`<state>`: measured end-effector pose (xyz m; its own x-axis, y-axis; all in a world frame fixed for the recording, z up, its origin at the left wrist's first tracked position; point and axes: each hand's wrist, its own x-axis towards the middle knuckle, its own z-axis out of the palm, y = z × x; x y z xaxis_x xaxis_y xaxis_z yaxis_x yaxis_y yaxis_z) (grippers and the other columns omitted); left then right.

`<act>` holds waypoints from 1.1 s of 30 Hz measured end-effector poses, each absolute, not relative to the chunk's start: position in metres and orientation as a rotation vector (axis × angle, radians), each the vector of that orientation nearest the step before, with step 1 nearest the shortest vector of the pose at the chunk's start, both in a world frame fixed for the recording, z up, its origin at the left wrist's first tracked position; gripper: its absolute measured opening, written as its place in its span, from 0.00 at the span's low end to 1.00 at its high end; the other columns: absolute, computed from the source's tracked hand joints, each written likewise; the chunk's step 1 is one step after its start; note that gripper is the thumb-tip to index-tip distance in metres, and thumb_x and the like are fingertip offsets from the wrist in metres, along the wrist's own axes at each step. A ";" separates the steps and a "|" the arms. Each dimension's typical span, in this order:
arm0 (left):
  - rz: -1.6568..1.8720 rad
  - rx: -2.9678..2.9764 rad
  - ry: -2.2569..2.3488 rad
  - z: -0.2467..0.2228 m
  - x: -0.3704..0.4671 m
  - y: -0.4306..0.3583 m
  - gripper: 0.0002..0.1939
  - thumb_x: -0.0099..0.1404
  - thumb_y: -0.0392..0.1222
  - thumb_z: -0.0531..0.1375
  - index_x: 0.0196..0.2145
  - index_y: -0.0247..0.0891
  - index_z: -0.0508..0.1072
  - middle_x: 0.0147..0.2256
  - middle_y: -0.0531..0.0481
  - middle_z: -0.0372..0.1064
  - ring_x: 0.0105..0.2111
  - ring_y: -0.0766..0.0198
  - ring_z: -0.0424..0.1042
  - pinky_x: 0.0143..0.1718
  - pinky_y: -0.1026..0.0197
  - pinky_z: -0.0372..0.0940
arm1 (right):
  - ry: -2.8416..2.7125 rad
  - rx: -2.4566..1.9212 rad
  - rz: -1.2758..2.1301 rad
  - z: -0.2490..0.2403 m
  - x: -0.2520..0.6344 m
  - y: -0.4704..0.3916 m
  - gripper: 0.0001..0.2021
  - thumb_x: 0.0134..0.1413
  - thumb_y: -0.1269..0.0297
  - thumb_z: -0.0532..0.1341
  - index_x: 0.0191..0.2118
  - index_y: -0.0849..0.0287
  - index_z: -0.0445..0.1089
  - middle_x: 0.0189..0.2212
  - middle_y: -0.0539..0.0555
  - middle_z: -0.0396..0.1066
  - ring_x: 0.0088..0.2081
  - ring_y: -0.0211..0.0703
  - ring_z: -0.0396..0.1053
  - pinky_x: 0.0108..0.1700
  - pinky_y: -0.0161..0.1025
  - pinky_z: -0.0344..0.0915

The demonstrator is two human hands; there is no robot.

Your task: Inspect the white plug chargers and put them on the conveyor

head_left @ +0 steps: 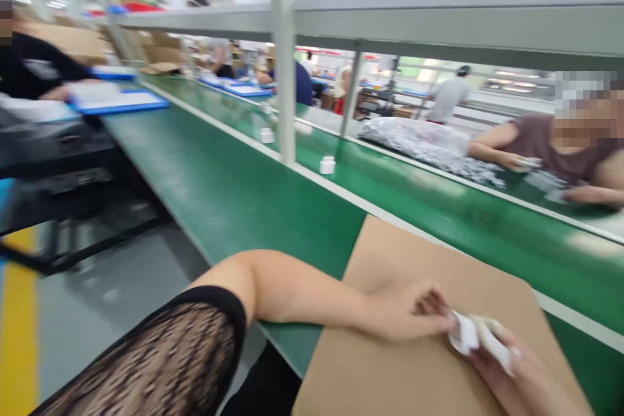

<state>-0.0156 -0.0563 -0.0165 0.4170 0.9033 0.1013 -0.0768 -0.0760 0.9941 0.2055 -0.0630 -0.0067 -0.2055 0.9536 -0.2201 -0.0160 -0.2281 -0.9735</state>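
Note:
My left hand [414, 312] reaches in over a brown cardboard sheet [380, 364], with thumb and fingers pinched at the edge of a small white piece [465, 334]. Its fingers are curled and the hand is closed. Facing it from the lower right, my right hand [519, 367] is closed around the same white piece. A pale, cream-coloured covering seems to sit on one of its fingertips. Motion blur hides the exact kind of the white piece, and I cannot tell whether it is one part or two.
Beyond the cardboard runs a green belt [414, 198] with a small white plug-like block [327, 165] on it. A grey post [285, 78] holds up a long shelf [463, 19]. Across the belt, a person [546, 143] works near a heap of small white parts [424, 146]. Blue-edged trays [121, 104] lie at left.

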 end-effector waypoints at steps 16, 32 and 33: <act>0.685 1.646 0.877 0.003 -0.030 -0.052 0.17 0.72 0.57 0.58 0.41 0.39 0.72 0.38 0.48 0.72 0.38 0.61 0.69 0.42 0.59 0.65 | -1.080 -1.211 1.454 0.017 0.188 -0.070 0.15 0.39 0.55 0.77 0.33 0.57 0.79 0.32 0.51 0.75 0.33 0.40 0.67 0.40 0.40 0.64; 0.778 1.613 0.850 0.008 -0.028 -0.054 0.14 0.73 0.53 0.59 0.39 0.38 0.72 0.33 0.51 0.73 0.36 0.63 0.73 0.42 0.60 0.66 | -1.035 -1.101 1.561 0.012 0.197 -0.063 0.17 0.41 0.54 0.78 0.33 0.59 0.79 0.30 0.49 0.74 0.28 0.33 0.66 0.39 0.36 0.65; 0.783 1.600 0.837 0.008 -0.028 -0.054 0.14 0.73 0.52 0.59 0.39 0.38 0.72 0.33 0.50 0.73 0.36 0.63 0.73 0.42 0.60 0.67 | -1.034 -1.104 1.581 0.014 0.198 -0.063 0.17 0.42 0.53 0.78 0.34 0.58 0.79 0.31 0.49 0.75 0.28 0.33 0.66 0.40 0.36 0.66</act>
<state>-0.0282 -0.0538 0.0079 0.5296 0.8464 0.0560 0.1127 -0.1356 0.9843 0.1977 -0.0632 0.0138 -0.1765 0.9657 -0.1903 -0.2126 -0.2262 -0.9506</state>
